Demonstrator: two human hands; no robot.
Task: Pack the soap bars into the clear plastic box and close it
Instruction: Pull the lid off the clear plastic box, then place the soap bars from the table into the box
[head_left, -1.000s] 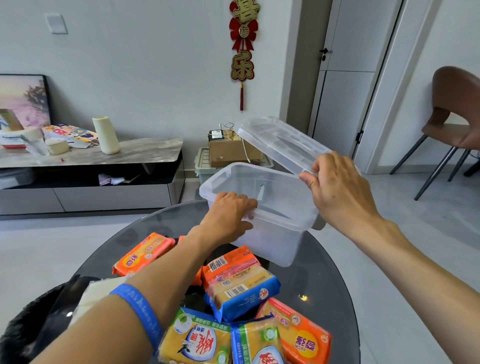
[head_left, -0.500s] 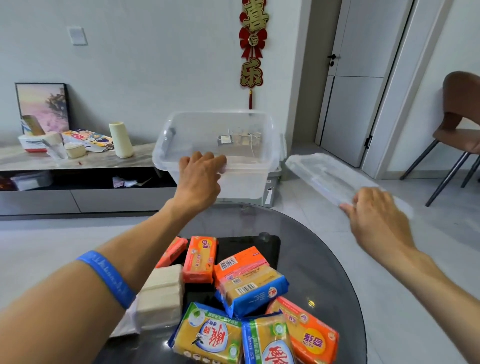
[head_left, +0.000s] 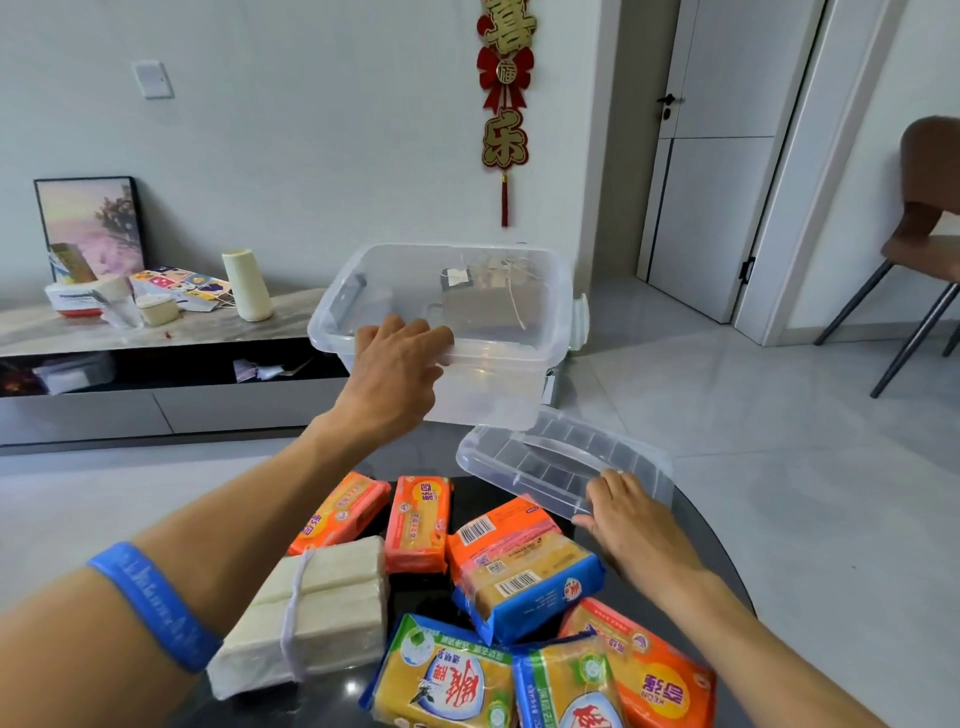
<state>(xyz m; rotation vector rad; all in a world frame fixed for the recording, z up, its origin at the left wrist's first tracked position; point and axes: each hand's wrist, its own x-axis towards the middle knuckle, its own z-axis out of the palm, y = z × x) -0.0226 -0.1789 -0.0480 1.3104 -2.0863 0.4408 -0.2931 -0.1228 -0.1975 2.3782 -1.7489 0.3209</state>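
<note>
Head view: left hand (head_left: 397, 364) grips near rim of clear plastic box (head_left: 498, 384), box empty; right hand (head_left: 631, 519) holds lid (head_left: 545, 460) right of box; soap bars (head_left: 519, 566) near it.

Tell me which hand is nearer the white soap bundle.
Left. The left hand grips the box rim, up beyond the white bundle, whose forearm passes right beside it. The right hand holds the lid, across the other soaps.

Open clear box (head_left: 498, 332), lid (head_left: 550, 462) beside, wrapped soap bars (head_left: 519, 566) nearer.
</note>
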